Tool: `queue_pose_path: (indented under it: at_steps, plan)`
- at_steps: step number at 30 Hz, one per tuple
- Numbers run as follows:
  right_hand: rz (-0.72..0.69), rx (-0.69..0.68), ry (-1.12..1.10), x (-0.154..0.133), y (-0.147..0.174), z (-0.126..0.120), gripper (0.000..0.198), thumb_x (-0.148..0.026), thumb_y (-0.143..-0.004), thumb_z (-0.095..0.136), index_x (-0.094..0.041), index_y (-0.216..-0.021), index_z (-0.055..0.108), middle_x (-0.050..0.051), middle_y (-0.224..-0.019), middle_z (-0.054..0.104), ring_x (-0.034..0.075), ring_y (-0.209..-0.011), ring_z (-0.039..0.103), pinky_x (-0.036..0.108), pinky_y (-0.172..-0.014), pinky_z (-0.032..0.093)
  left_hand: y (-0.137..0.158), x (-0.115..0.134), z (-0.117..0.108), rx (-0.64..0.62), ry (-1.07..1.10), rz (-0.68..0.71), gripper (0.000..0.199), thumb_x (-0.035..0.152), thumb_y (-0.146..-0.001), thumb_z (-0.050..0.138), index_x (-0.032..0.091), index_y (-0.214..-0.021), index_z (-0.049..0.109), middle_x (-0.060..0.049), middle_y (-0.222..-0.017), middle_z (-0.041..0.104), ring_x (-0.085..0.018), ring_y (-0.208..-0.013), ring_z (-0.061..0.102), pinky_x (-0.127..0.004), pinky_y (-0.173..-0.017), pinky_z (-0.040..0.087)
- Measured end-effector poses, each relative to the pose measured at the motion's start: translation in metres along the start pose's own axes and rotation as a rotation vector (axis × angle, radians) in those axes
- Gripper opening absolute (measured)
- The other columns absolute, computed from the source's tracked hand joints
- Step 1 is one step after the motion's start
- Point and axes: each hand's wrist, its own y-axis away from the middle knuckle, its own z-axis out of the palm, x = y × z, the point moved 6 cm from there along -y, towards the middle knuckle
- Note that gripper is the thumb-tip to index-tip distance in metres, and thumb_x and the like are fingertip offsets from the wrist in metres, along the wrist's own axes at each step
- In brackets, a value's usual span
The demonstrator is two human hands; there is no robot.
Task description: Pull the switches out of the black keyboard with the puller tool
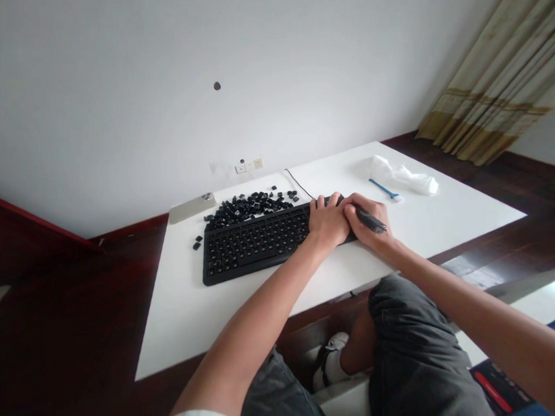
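A black keyboard (256,242) with its keycaps off lies slightly slanted on the white table (181,325). My left hand (328,222) rests on its right part, fingers stretched forward and a little apart. Right beside it, touching or nearly so, my right hand (371,217) is closed around a black-handled tool (370,220). The handle's end sticks out toward me; its working tip is hidden under my hands. Behind the keyboard lies a heap of loose black keycaps (249,207).
A phone (192,208) lies at the table's back left. To the right are a blue brush (384,189) and a crumpled white plastic bag (406,177). A thin black cable (299,184) runs from the keyboard to the back edge. Wall sockets (249,166) sit behind.
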Motion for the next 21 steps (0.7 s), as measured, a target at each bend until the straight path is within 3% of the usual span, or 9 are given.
queue_pose_path:
  at_steps: [5, 10, 21]
  plan:
    - [0.001, 0.048, 0.007, 0.0035, -0.0005, -0.0022, 0.026, -0.041, -0.099, 0.051, -0.025, -0.095, 0.071, 0.006, -0.091, 0.079, 0.026, -0.078, 0.071, 0.037, -0.073, 0.052, -0.0055, 0.0034, 0.0010, 0.020, 0.005, 0.000, 0.050, 0.032, -0.110, 0.029, 0.020, -0.147, 0.062, -0.009, -0.161, 0.054, -0.031, -0.140, 0.052, -0.050, -0.126, 0.038]
    - [-0.010, 0.028, 0.010, 0.0036, -0.0001, -0.0021, 0.026, -0.040, -0.099, 0.052, -0.024, -0.094, 0.072, 0.006, -0.086, 0.077, 0.025, -0.075, 0.070, 0.036, -0.072, 0.051, -0.0038, 0.0030, 0.0053, 0.023, 0.020, 0.021, 0.054, 0.031, -0.111, 0.027, 0.023, -0.155, 0.057, -0.002, -0.171, 0.048, -0.034, -0.155, 0.042, -0.052, -0.131, 0.032]
    - [0.020, 0.024, -0.030, -0.0017, -0.0001, -0.0054, 0.025, -0.034, -0.097, 0.052, -0.023, -0.090, 0.073, 0.006, -0.085, 0.078, 0.024, -0.072, 0.068, 0.036, -0.072, 0.049, -0.0062, 0.0036, 0.0097, 0.005, 0.020, 0.028, 0.055, 0.032, -0.110, 0.029, 0.026, -0.159, 0.054, -0.003, -0.173, 0.045, -0.036, -0.159, 0.041, -0.055, -0.133, 0.030]
